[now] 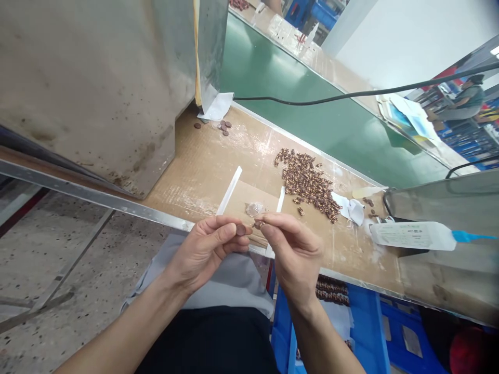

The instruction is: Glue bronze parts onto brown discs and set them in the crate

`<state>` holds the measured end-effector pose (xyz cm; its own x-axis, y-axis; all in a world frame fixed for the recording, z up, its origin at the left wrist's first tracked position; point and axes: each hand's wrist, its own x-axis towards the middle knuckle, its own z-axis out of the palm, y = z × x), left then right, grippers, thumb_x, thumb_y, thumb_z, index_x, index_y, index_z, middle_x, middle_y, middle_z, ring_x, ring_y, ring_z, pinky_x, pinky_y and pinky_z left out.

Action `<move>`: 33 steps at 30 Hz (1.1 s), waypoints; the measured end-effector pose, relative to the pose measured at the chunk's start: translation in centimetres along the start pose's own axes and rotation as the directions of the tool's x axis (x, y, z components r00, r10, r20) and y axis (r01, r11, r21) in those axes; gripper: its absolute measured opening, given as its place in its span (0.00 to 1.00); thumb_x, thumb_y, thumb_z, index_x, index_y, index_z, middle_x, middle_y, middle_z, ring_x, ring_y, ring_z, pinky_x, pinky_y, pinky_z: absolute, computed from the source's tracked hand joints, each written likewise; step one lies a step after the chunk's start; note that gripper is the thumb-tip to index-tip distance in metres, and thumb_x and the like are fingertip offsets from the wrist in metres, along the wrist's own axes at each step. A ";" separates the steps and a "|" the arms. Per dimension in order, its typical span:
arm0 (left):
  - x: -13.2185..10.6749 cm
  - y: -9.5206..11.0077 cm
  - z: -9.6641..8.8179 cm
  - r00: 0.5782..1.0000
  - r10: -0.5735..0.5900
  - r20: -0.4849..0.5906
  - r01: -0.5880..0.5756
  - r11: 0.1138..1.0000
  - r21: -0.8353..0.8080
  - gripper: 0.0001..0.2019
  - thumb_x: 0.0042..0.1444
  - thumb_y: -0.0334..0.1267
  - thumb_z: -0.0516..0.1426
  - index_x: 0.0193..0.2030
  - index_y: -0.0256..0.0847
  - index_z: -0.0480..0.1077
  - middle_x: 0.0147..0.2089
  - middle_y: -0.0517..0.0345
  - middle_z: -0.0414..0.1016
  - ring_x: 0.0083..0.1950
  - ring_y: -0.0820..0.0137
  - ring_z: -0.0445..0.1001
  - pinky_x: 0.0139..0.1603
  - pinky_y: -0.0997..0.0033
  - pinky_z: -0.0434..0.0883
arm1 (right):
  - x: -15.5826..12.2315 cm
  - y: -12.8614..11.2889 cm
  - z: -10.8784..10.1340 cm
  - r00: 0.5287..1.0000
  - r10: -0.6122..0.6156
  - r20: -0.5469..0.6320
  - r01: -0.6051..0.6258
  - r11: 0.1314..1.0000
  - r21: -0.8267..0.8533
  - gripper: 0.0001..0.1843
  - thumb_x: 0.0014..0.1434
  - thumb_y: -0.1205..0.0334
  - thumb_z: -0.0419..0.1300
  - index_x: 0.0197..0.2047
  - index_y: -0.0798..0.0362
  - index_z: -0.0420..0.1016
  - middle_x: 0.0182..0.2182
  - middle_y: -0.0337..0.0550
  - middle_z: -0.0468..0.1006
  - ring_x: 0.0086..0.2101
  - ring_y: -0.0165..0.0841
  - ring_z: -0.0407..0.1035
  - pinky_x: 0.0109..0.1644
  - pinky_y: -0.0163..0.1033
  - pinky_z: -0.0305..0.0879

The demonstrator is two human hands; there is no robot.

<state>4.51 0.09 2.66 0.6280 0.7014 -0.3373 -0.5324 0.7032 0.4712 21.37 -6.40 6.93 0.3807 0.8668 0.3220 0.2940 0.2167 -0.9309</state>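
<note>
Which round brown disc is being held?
The brown disc in the person's left hand; the other discs, farther off, lie on the worktop.

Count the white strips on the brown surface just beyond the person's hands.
2: the left strip lies beyond the left hand; the right strip lies beyond the right hand, which partly covers it. The hands may hide others.

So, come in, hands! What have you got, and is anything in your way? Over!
Left hand pinching brown disc. Right hand pinching tiny shiny piece. Bottle off right, clear of both hands.
</note>
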 end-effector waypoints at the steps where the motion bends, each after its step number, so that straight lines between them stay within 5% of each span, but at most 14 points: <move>1: -0.1 0.0 0.1 1.000 0.008 -0.005 -0.008 1.000 0.001 0.11 0.56 0.41 0.81 0.40 0.40 0.90 0.40 0.52 0.92 0.36 0.70 0.90 0.43 0.78 0.87 | -0.1 0.0 0.1 1.000 0.015 0.006 -0.016 1.000 0.022 0.09 0.72 0.68 0.73 0.50 0.44 0.91 0.45 0.42 0.92 0.47 0.40 0.88 0.54 0.46 0.88; 24: -0.5 -0.5 0.8 0.996 0.049 -0.069 -0.050 0.998 -0.025 0.11 0.53 0.40 0.82 0.40 0.42 0.91 0.39 0.54 0.92 0.33 0.72 0.89 0.41 0.81 0.86 | -1.0 0.1 0.8 0.999 0.048 0.012 -0.049 0.997 0.063 0.08 0.73 0.67 0.72 0.50 0.44 0.90 0.45 0.42 0.92 0.44 0.41 0.89 0.49 0.45 0.90; 33: -0.9 -0.5 1.4 0.993 0.058 -0.101 -0.060 0.998 -0.023 0.11 0.53 0.39 0.82 0.40 0.41 0.91 0.40 0.53 0.93 0.36 0.70 0.91 0.45 0.79 0.87 | -1.3 0.4 0.7 0.990 -0.141 -0.006 0.140 0.986 -0.087 0.16 0.71 0.73 0.72 0.52 0.41 0.92 0.48 0.41 0.93 0.48 0.43 0.89 0.56 0.50 0.90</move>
<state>4.99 -1.10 3.91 0.5355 0.7488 -0.3905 -0.5822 0.6623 0.4716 20.35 -7.12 6.07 0.3405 0.8249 0.4512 0.4196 0.2962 -0.8580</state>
